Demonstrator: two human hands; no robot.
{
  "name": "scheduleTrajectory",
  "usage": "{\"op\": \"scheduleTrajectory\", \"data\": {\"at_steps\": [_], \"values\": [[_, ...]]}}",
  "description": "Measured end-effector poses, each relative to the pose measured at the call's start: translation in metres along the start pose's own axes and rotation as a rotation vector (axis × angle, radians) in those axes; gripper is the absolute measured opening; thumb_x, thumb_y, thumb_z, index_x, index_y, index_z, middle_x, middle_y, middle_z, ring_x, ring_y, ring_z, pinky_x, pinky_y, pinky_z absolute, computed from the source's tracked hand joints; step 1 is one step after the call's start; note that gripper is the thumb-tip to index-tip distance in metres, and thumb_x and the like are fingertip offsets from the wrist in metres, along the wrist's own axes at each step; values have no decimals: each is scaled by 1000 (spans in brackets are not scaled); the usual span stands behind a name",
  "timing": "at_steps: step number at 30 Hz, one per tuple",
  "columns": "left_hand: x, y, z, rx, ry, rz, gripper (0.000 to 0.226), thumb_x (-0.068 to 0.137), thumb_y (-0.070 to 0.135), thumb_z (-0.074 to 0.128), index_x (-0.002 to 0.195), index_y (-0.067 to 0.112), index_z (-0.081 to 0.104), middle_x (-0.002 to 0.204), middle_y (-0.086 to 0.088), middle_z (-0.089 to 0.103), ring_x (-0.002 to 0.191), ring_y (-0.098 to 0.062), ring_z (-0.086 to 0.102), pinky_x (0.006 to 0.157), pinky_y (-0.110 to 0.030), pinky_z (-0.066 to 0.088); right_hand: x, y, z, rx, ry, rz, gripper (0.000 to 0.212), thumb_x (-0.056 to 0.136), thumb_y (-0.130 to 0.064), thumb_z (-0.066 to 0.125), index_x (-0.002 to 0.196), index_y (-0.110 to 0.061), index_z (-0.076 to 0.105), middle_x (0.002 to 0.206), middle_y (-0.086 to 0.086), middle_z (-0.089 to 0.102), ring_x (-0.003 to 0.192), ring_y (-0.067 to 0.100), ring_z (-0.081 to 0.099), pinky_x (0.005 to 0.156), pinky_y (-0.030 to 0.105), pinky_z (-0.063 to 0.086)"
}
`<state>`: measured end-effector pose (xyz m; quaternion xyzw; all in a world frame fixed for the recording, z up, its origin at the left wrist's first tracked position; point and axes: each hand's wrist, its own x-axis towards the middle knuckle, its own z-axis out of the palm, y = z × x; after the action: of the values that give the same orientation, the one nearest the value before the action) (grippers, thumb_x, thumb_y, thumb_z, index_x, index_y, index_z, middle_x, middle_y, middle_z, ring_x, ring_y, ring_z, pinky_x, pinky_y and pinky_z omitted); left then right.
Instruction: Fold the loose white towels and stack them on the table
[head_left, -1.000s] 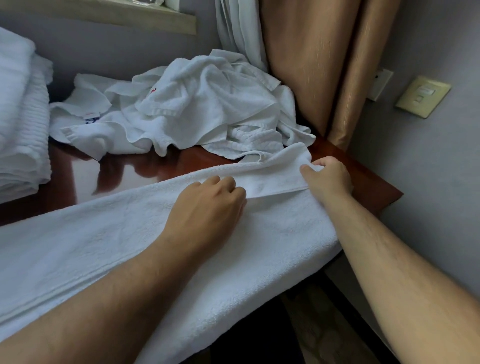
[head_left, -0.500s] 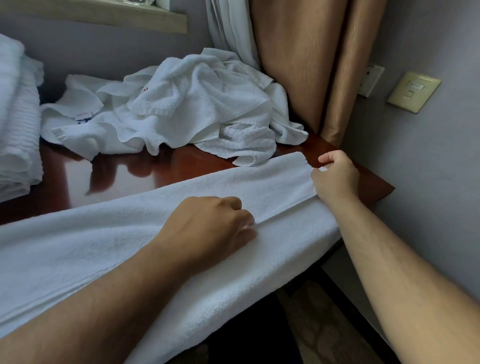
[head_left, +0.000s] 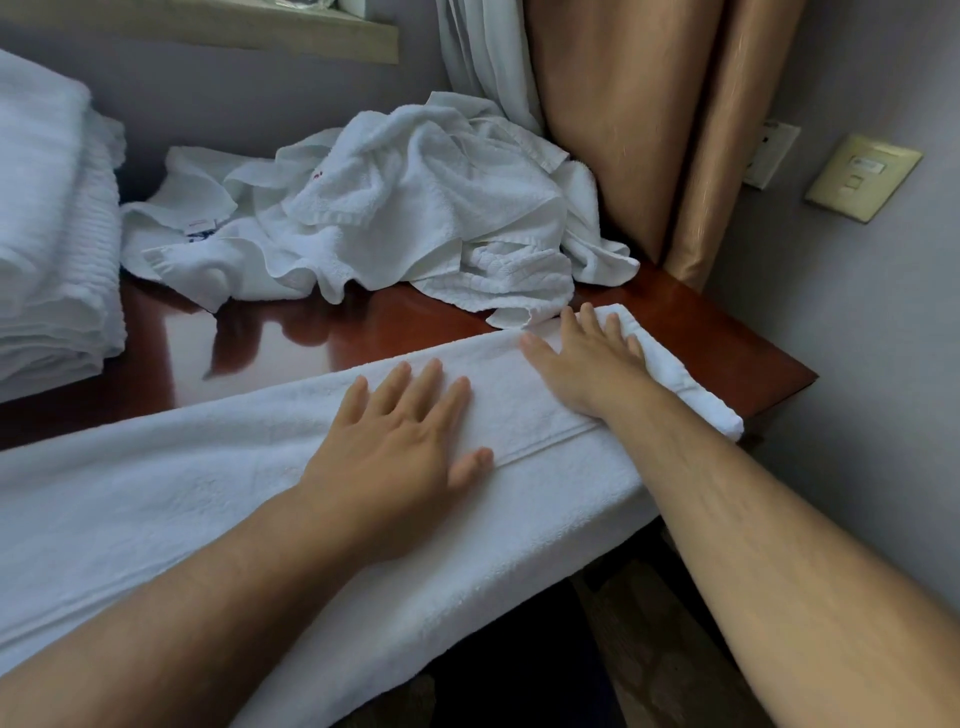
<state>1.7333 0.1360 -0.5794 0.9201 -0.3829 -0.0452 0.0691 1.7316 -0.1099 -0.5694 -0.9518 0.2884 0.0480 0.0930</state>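
Single head-worn wide-angle view
It looks forward and steeply down, close over the glossy reddish-brown wooden table, with the grey wall on the right.

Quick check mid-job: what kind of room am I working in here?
Probably a hotel guest room: identical white towels in a folded stack and a loose pile on a glossy wooden table, beside tan curtains and a wall switch plate.

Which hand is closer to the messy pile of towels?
Right. The right hand lies flat right next to the messy pile; the left hand presses the spread towel farther back.
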Motion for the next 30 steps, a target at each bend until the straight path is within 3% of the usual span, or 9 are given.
{"op": "scheduleTrajectory", "data": {"at_steps": [3,5,7,10,16,20,25,28,30], "values": [[-15,-11,-4,2,-7,-5,87,85,77,6,160,35,-9,168,8,-15,154,-15,-16,123,-42,-13,-4,-4,-7,4,3,52,88,96,-75,16,163,-18,7,170,6,-1,156,33,-5,123,51,2],[-30,-23,-8,1,-9,-26,87,85,77,7,160,36,-9,168,10,-15,154,-13,-17,124,-42,-12,-17,-16,-7,-13,128,74,76,101,-64,24,155,-11,32,164,12,25,150,37,18,120,51,17],[-51,-40,-13,1,2,-77,88,84,78,6,160,36,-8,168,11,-14,154,-12,-16,125,-42,-10,-39,-36,-1,26,291,-22,56,101,-47,37,139,-8,53,148,12,46,135,34,39,112,49,31],[-94,-70,-18,12,33,-172,88,83,80,6,160,39,-4,168,14,-10,154,-9,-12,126,-40,-6,-80,-75,18,198,379,-269,45,97,-38,52,127,-7,63,143,13,53,132,33,45,110,46,34],[-202,-130,-37,-14,145,-280,78,85,76,28,151,37,41,159,16,35,144,-8,33,117,-29,26,-144,-159,38,302,124,-729,51,96,-40,59,139,-12,60,153,9,47,141,24,38,117,35,26],[-259,-158,-42,-1,217,-328,51,91,33,67,141,33,58,148,12,52,133,-13,50,110,-34,39,-171,-202,48,239,9,-955,55,97,-47,57,143,-16,55,156,5,43,145,21,34,119,32,23],[-295,-188,-46,55,212,-441,63,88,10,69,143,38,54,148,16,50,134,-12,48,113,-37,40,-187,-220,66,168,-6,-1105,60,96,-55,53,144,-20,52,155,6,43,146,26,30,123,42,20],[-296,-193,-46,133,263,-444,47,93,15,63,136,33,62,141,11,59,128,-18,56,107,-42,48,-185,-214,68,226,-15,-1106,61,93,-59,54,145,-26,53,159,1,41,151,22,27,125,44,20],[-294,-195,-45,161,307,-416,33,96,24,61,128,27,70,132,6,66,119,-21,64,99,-43,54,-186,-212,66,306,13,-1143,47,93,-52,61,132,-26,65,147,0,56,143,19,40,121,40,30]]}}
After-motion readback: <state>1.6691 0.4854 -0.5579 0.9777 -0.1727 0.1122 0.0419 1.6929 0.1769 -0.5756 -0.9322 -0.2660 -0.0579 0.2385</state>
